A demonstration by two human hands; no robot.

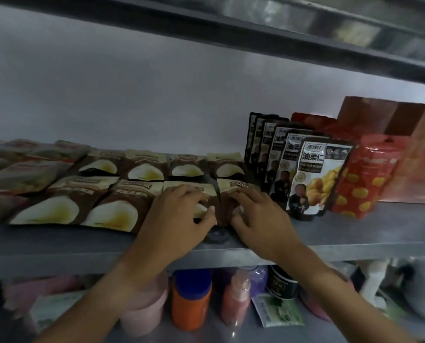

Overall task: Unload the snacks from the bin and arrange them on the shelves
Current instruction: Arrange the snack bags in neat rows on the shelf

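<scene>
Head view, left hand and right hand pressing flat on glossy brown pouches, grey metal shelf.

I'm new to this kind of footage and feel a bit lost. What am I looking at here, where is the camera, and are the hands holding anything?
There is no machine here: a person wears one camera on the head, looking forward and down at their own two hands. The left hand and right hand rest side by side on brown snack packets lying flat in rows on a grey metal shelf. The fingers press or straighten two front packets; whether they truly grip them is unclear. To the right stand dark chestnut pouches and red bags. On the shelf below sit bottles, among them an orange bottle.
</scene>
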